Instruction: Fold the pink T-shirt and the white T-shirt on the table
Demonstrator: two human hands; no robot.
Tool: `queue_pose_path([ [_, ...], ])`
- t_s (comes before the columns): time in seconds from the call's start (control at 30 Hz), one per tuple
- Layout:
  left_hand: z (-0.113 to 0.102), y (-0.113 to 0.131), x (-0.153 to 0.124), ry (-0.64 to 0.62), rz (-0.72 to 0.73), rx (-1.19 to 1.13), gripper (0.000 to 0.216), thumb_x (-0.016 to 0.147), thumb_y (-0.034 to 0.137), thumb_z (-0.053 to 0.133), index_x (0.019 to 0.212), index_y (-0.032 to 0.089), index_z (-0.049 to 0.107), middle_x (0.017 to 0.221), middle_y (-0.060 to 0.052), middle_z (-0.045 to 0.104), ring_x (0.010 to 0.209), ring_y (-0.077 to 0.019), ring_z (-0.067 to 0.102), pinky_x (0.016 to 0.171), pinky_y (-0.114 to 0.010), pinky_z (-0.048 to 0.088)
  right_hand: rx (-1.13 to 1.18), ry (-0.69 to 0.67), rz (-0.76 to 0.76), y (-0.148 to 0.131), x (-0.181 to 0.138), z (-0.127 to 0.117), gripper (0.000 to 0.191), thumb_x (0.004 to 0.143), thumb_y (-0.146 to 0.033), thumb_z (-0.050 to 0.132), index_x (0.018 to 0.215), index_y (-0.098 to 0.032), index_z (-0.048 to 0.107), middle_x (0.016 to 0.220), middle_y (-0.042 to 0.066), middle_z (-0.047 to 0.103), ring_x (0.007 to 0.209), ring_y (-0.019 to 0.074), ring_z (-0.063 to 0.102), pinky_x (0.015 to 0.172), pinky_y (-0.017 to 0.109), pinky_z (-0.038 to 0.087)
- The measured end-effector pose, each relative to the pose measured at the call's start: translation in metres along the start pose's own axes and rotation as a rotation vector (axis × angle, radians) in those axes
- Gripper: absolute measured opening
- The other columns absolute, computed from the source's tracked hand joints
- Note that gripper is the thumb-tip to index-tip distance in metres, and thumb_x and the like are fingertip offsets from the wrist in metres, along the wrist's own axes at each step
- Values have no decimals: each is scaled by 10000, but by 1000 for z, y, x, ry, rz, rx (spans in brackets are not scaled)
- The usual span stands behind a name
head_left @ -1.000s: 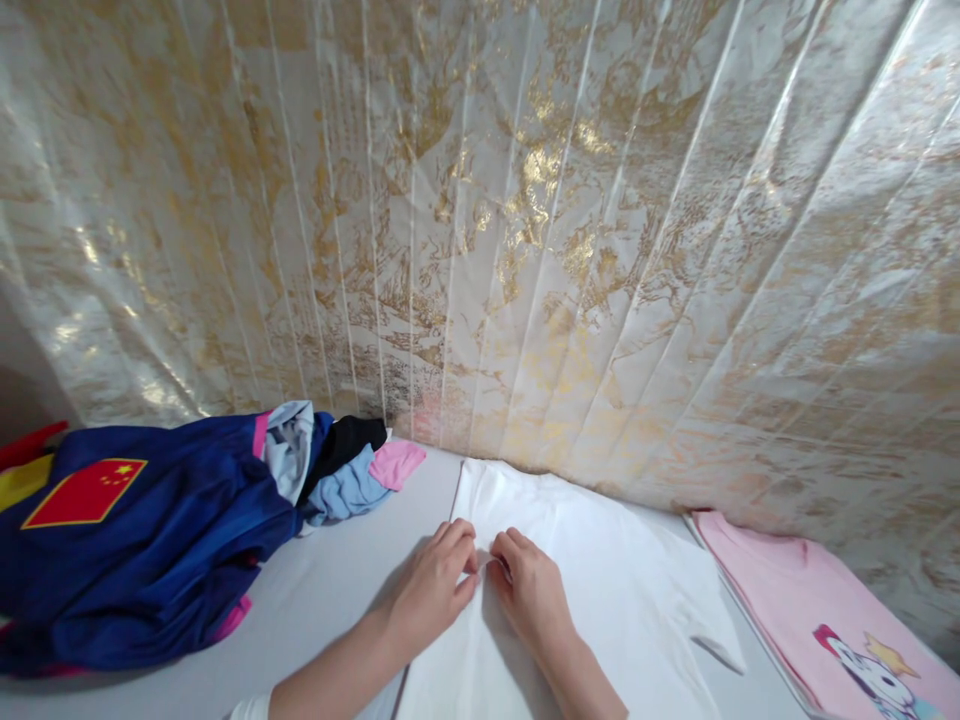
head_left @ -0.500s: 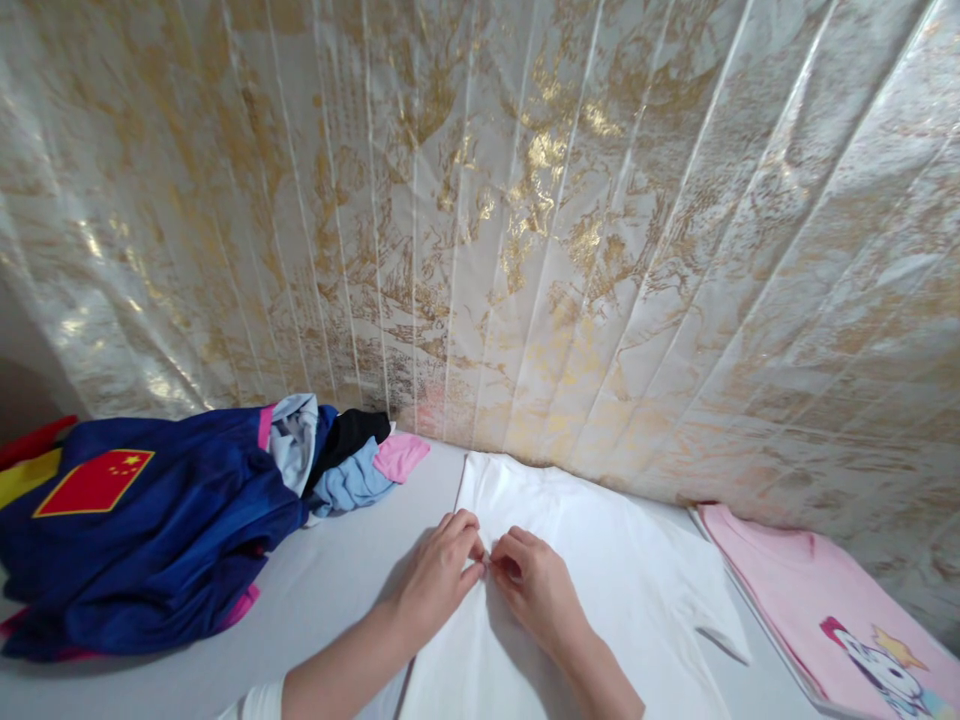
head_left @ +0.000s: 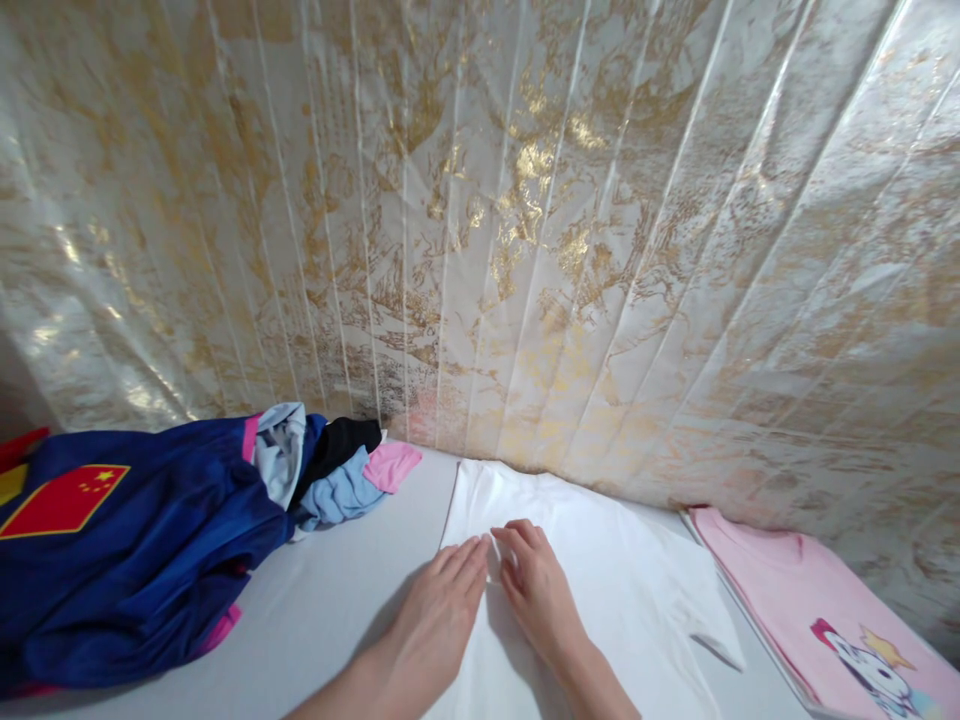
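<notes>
A white short-sleeved shirt [head_left: 600, 570] lies spread on the light-coloured surface in front of me, one sleeve reaching out to the right. My left hand [head_left: 442, 610] rests flat near the shirt's left edge, fingers stretched out side by side. Close beside it, my right hand [head_left: 536, 580] touches the cloth with half-bent fingers, the thumb apart from the index finger. A small crease in the white fabric shows between the two hands.
At the left is a heap with a dark blue garment [head_left: 172, 540] bearing a red flag patch, plus black, light blue and pink cloth [head_left: 394, 465]. A folded pink shirt [head_left: 795, 580] with a cartoon print lies right. Behind hangs a gold-patterned, shiny covering [head_left: 480, 250].
My left hand has gone from a pinch at the cloth to lying flat on it. The right hand's fingers have loosened and spread slightly. The view has shifted a little to the right.
</notes>
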State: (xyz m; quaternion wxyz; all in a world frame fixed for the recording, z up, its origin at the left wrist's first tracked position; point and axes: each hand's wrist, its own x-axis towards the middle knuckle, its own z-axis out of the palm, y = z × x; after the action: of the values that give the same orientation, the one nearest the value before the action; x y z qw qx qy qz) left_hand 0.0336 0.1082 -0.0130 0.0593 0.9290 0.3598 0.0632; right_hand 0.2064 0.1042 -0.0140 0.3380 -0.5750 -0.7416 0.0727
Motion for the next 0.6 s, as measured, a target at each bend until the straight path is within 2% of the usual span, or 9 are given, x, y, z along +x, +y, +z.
queue_pose_path([
  [0.1, -7, 1, -1, -43, -12, -99, 654, 922, 347, 488, 1484, 76, 293, 1541, -153, 149, 1433, -299, 189, 1162, -482, 211, -63, 21, -31, 8, -1, 4, 456, 757, 16, 433, 1096, -204, 645, 1093, 82, 635, 963, 213, 583, 854, 339, 483],
  [0.2, -12, -2, -5, -98, 5, -159, 731, 920, 441, 509, 1506, 110, 222, 1548, -120, 82, 1445, -281, 126, 1171, -478, 184, -156, -29, 11, 14, 3, 4, 455, 772, 24, 396, 1067, -194, 664, 1132, 96, 647, 986, 218, 602, 864, 353, 491],
  [0.3, -11, -3, -8, -132, 18, -173, 740, 909, 467, 529, 1494, 102, 260, 1540, -136, 107, 1444, -291, 119, 1172, -480, 174, -268, -113, 32, 13, 17, 3, 470, 808, -32, 428, 1227, -151, 603, 1325, 142, 575, 1203, 268, 536, 949, 401, 462],
  [0.4, -6, -2, -11, -136, 18, -168, 761, 908, 538, 510, 1474, 71, 310, 1517, -178, 190, 1429, -330, 171, 1168, -497, 179, -272, -224, -80, 4, 39, 11, 492, 895, -160, 448, 1384, -117, 470, 1482, 147, 414, 1386, 271, 346, 1073, 432, 362],
  [0.47, -1, -1, -14, -126, 16, -162, 785, 912, 584, 476, 1471, 57, 316, 1502, -194, 234, 1415, -345, 218, 1166, -491, 197, -231, -276, -131, -2, 53, 22, 489, 949, -252, 422, 1422, -125, 423, 1515, 129, 356, 1412, 242, 300, 1117, 420, 309],
  [0.6, 4, -1, -18, -92, 36, -154, 758, 928, 605, 423, 1480, 97, 317, 1508, -168, 232, 1406, -334, 251, 1164, -462, 226, -205, -288, -67, -2, 76, 48, 518, 967, -305, 414, 1443, -102, 382, 1521, 153, 316, 1427, 252, 256, 1144, 457, 248],
])
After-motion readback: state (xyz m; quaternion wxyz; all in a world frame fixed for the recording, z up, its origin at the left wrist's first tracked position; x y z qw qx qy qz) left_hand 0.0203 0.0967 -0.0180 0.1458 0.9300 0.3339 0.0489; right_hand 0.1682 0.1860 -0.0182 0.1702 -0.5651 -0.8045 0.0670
